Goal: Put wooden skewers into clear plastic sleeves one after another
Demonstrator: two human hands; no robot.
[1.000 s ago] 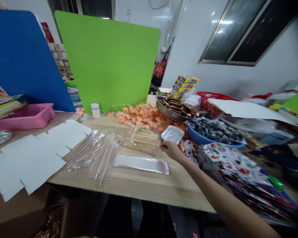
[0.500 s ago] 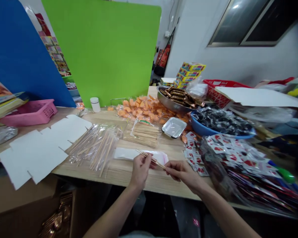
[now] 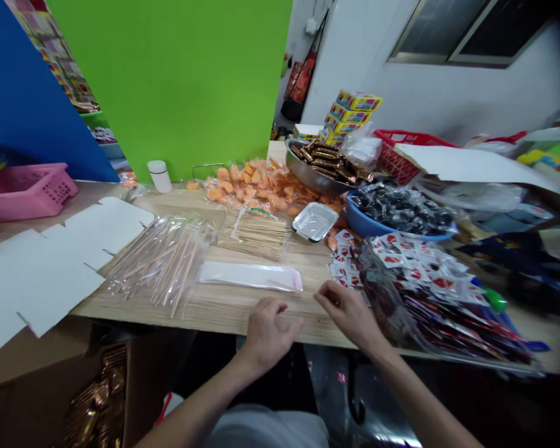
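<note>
My left hand [image 3: 271,333] is at the table's front edge with its fingers curled; what they hold, if anything, is hidden. To its right, my right hand [image 3: 348,311] pinches thumb and forefinger together. A thin, faint bamboo skewer [image 3: 289,287] seems to run left from those fingertips, blurred against the table. Just beyond the hands lies a flat clear plastic sleeve [image 3: 249,275] with a pink strip at its right end. Behind that is a bag of bamboo skewers [image 3: 261,234]. Further left, several bagged skewers [image 3: 165,261] are spread in a pile.
White card sheets [image 3: 51,264] lie at the left near a pink basket [image 3: 28,193]. Orange wrapped pieces [image 3: 256,183], a foil tray [image 3: 314,222], a metal bowl [image 3: 303,171] and a blue basin [image 3: 392,231] stand behind. Small printed sachets [image 3: 420,267] fill the right.
My hands have moved apart from the joint hold on the skewers. My left hand has dropped toward the table edge. The camera view has tilted down and shifted right.
</note>
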